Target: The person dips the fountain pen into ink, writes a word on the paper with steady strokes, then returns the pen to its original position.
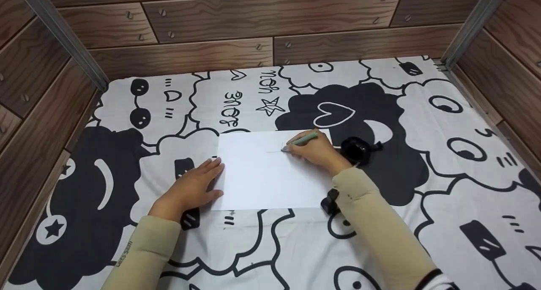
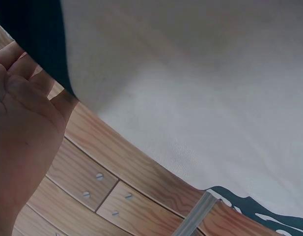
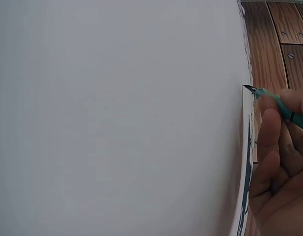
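Note:
A sheet of white paper [image 1: 262, 176] lies on the patterned cloth, with a few faint thin lines in its upper right part. My right hand [image 1: 315, 148] pinches a green fountain pen [image 1: 305, 138], its dark nib at the paper beside those lines. The pen [image 3: 287, 112] and its pointed nib also show in the right wrist view, held between the thumb and fingers of the right hand [image 3: 284, 167]. At the paper's left edge rests my left hand [image 1: 190, 188], fingers extended and fingertips on the sheet. In the left wrist view, the left hand [image 2: 28, 108] is partly cut off.
A black round object [image 1: 356, 150] with a small knob lies right of the right hand. A smaller black object [image 1: 329, 202] sits by the paper's lower right corner, partly behind the sleeve. Wood-patterned walls [image 1: 270, 15] and metal posts [image 1: 63, 36] bound the cloth-covered surface [image 1: 296, 247].

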Demonstrator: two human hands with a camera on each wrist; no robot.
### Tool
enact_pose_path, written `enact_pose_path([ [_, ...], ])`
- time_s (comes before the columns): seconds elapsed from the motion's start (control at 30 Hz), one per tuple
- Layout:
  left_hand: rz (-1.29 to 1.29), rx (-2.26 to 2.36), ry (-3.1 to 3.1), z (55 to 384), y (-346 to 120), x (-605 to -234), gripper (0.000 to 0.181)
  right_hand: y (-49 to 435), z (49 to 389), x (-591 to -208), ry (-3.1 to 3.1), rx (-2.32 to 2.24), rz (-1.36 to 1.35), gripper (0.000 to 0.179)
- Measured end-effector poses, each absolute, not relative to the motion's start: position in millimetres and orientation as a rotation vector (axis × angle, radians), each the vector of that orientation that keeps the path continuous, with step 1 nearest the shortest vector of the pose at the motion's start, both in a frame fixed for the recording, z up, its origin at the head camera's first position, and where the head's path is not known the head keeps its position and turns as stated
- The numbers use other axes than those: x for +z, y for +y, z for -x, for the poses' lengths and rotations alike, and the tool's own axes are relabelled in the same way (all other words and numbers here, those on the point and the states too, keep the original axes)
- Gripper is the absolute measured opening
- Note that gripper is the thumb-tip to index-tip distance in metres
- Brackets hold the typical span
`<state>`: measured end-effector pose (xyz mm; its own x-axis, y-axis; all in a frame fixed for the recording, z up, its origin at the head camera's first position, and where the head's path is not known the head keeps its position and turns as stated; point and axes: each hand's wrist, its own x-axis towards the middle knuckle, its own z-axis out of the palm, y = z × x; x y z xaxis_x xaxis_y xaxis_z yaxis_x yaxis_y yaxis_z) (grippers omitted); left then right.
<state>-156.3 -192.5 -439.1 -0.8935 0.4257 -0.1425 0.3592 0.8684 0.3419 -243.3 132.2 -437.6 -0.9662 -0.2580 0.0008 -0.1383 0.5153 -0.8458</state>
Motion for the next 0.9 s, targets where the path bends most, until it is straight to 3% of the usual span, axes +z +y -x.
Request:
enact_pose_path([
  [0.9,-0.653,0.47,2.839,156.0,-193.1,-438.9,0.065,122.5,230.8,-435.1,2.498,-1.435,0.456,0.007],
])
